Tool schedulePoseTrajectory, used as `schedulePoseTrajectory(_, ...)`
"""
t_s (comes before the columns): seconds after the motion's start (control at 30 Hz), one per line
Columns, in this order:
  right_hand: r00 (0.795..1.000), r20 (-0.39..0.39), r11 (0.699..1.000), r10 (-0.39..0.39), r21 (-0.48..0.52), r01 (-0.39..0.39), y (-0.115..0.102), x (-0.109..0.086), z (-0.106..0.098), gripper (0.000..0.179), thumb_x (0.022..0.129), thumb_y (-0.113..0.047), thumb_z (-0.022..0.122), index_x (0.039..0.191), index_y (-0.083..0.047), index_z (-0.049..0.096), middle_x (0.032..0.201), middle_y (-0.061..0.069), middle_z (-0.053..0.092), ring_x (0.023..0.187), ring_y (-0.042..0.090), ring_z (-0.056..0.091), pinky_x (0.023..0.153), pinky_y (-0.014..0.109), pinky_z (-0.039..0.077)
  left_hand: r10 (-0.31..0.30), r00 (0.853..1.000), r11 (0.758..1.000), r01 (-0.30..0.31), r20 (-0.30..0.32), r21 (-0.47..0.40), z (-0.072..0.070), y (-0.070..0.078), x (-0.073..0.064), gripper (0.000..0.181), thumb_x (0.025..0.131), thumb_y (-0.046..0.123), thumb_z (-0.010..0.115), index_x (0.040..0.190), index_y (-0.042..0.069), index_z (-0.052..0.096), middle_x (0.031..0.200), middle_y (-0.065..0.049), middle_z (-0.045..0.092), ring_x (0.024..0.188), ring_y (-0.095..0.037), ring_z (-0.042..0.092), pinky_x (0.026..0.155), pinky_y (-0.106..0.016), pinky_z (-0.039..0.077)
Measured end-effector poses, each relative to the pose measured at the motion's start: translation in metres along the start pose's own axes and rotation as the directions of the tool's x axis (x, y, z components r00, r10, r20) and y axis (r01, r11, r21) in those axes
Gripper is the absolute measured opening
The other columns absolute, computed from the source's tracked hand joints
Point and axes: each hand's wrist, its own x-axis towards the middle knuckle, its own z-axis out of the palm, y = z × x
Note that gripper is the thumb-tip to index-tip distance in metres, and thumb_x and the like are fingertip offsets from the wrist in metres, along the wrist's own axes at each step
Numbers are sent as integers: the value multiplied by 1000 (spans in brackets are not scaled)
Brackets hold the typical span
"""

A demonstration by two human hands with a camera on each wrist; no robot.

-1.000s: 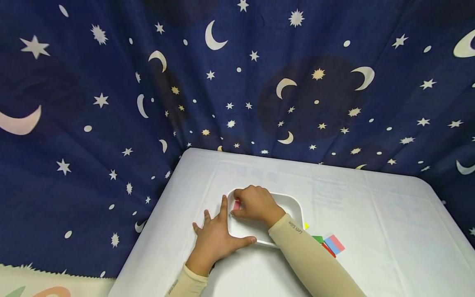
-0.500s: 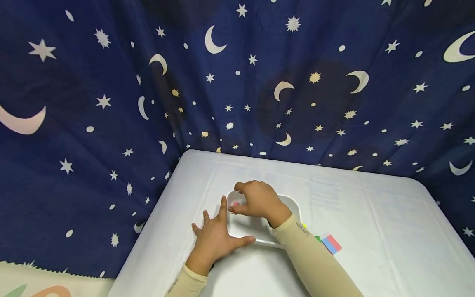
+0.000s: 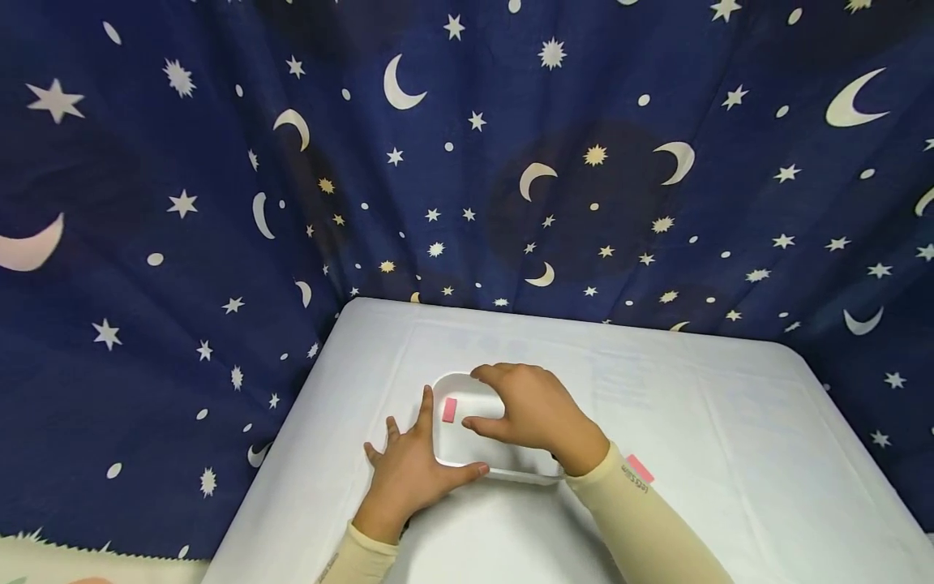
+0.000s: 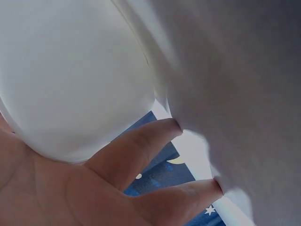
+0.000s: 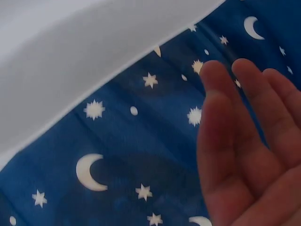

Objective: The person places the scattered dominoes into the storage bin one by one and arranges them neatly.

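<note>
A small pink rectangular block [image 3: 449,410] lies inside the white container [image 3: 525,477], near its left end. My left hand [image 3: 409,478] is spread at the container's near left corner, thumb along the front rim and index finger along the left side. In the left wrist view, the left hand [image 4: 70,193] lies against the white container [image 4: 75,80]. Over the container's right part hovers my right hand [image 3: 536,410], thumb and fingers apart with nothing between them. The right wrist view also shows that right hand [image 5: 249,141] holding nothing.
Another pink piece [image 3: 640,468] shows on the white-covered table [image 3: 700,422], right of the container and partly behind the right sleeve [image 3: 649,519]. A dark blue curtain [image 3: 496,195] with moons and stars hangs along the table's back and left.
My right hand has let go of the pink block inside the container and drawn back to the right. The left hand keeps its place. The forearm now covers most of the coloured pieces.
</note>
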Motion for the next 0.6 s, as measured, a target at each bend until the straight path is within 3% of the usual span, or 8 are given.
schedulePoseTrajectory(0.17,998,-59,999,14,-31,-16,-1,-24,-14,67,84,-67,78,132,-21,72,117,-7,75,101,14,71,83,41,58,-4,1000,1000,3,7,7,0,-1,-1,153,53,105,63,172,27,7,156,0,55,146,-61,34,97,-94,14)
schedulePoseTrajectory(0.37,988,-155,998,12,-64,-22,5,-57,-23,78,84,-76,71,139,-21,69,126,-5,71,120,22,64,95,51,47,0,1000,1000,0,12,10,1,0,0,156,49,111,54,172,29,4,157,0,54,146,-60,33,98,-94,14)
schedulePoseTrajectory(0.6,979,-200,995,48,-79,-65,15,-91,-26,89,80,-80,70,149,-23,61,148,-2,61,142,31,50,104,61,38,1,1000,1000,-1,11,-10,0,2,-1,153,50,107,60,172,32,5,164,-3,45,146,-62,32,98,-94,14)
